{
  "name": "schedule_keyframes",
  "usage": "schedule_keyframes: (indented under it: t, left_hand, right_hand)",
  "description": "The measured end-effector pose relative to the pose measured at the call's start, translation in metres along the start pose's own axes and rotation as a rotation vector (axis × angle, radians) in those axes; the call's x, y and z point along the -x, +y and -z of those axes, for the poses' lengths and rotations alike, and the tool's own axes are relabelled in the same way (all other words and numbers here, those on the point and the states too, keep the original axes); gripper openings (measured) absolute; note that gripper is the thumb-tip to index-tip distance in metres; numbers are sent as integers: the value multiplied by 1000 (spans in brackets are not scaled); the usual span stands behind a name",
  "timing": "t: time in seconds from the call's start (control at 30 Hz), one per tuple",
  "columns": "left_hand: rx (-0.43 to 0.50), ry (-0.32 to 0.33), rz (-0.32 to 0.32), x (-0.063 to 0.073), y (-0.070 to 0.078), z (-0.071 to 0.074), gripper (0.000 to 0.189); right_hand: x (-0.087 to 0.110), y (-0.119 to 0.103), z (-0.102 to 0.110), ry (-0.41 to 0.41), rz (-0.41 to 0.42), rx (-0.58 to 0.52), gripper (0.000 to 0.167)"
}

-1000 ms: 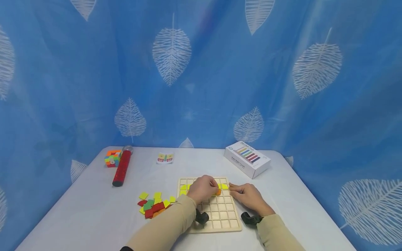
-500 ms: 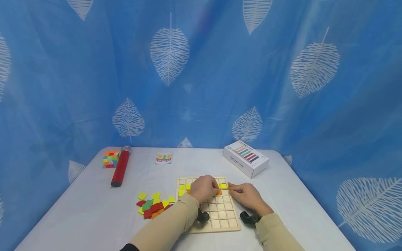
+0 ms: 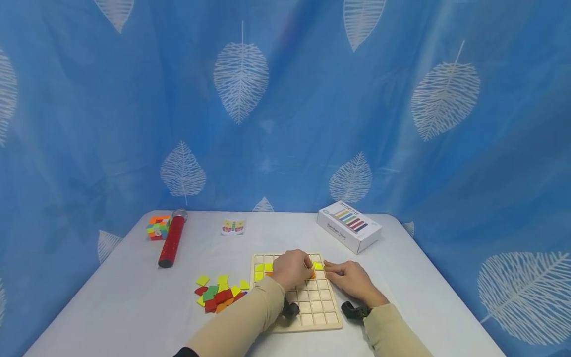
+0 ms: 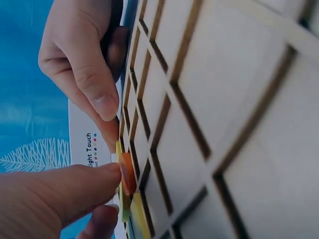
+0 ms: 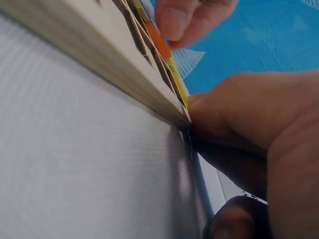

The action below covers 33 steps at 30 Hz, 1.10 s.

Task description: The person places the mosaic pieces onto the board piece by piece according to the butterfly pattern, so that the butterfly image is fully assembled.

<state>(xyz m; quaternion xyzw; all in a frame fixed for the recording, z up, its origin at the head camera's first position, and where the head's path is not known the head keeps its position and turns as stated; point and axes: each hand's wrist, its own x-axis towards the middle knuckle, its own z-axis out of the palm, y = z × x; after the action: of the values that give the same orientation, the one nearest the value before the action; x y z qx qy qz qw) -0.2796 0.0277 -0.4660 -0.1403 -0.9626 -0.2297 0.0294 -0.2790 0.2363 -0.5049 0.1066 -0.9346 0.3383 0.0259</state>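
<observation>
A pale wooden grid board [image 3: 314, 306] lies on the table, with yellow tiles [image 3: 259, 275] in its upper cells. Over those upper rows, my left hand [image 3: 291, 270] has its thumb against an orange tile [image 4: 128, 173]. The thumb and a curled finger pinch that tile at the board's surface, though its far side is hidden. My right hand [image 3: 354, 283] grips the board's right edge near the upper corner. Its thumb [image 5: 204, 107] touches the rim beside a yellow tile, with the other fingers curled lower down. The left forearm covers part of the board.
Left of the board lies a loose pile of red, green, yellow and orange tiles [image 3: 218, 296]. Farther back are a pattern card [image 3: 233, 226], a red tube [image 3: 173, 240], a puzzle cube [image 3: 158, 228] and a white box [image 3: 350, 226]. A blue curtain [image 3: 285, 99] hangs behind.
My left hand has shifted very slightly to the right over the orange tile. The right hand stays at the board's edge, and the head view has moved a little.
</observation>
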Motion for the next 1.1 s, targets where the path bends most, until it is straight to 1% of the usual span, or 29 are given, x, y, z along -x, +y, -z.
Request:
schedule_keyframes:
  t: [0.13,0.27,0.43,0.47,0.53,0.57,0.63,0.67,0.7,0.77,0.83,0.87,0.9,0.97,1.03,1.1]
  left_hand:
    - [-2,11,-24,1,-2,-1,7]
    - [7,11,-9,1,-6,0,11]
    - [53,22,-17,2,-10,-1,5]
    - [67,31,-19,4,-10,-1,4]
    - [95,54,-16,9,-13,2,7]
    - [112,66,-19,12,-15,5,10]
    - [153,90,-20,22,-22,15,15]
    - [171,100,-24,28,-28,23,16]
    - [181,110,-10,34,-35,31,16]
    - [196,129,36,49,-53,49,18]
    - [197,151,117,66,-78,65,20]
    - [199,158,168,74,-92,73,21]
    - [195,164,227,83,-106,80,21]
    - [209,168,316,99,-135,91,23]
    - [214,162,378,115,-161,100,25]
    - [205,157,416,127,-184,107,26]
  right_hand:
    - [0,-2,-2,-5,0,-3,27]
    - [-2,-3,-3,-7,3,-2,28]
    - [-5,-2,-3,2,11,-6,28]
    - [-4,-2,-3,1,14,-7,28]
    - [-4,-2,-2,-7,10,-5,28]
    - [-3,-3,-2,-8,8,-3,28]
    - [-2,-4,-2,-14,0,1,29]
    - [-2,-4,-2,-16,-4,5,29]
    - [-2,-4,-2,-17,-5,9,29]
    - [-1,-4,-1,-14,0,12,29]
    - [-1,-3,-1,-11,9,16,29]
    - [-1,-2,0,-10,14,19,28]
    - [-2,-1,1,-11,20,26,28]
    - [-2,2,2,-5,25,32,28]
    - [-3,3,2,-4,30,39,28]
    - [-2,2,0,-13,32,46,28]
